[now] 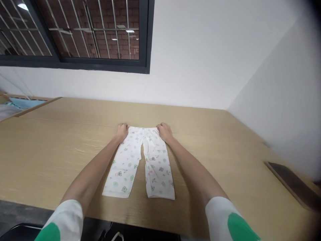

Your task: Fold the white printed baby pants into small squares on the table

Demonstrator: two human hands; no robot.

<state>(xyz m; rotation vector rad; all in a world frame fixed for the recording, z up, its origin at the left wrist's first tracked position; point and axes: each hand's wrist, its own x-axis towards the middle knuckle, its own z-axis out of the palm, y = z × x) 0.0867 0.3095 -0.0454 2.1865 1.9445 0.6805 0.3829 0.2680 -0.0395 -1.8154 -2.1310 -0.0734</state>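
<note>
A small pair of white trousers (pixel 140 160) with a little printed pattern lies flat on the wooden table (pixel 50 150), waistband away from me, both legs pointing toward me. My left hand (pixel 122 131) is closed on the left corner of the waistband. My right hand (pixel 164 131) is closed on the right corner of the waistband. Both arms reach straight out over the table on either side of the trouser legs.
A dark flat rectangular panel (pixel 292 182) is set in the table at the right. White walls stand behind and to the right. A dark-framed window (pixel 75 33) with bars is above left. At far left lies a light blue object (pixel 23 102).
</note>
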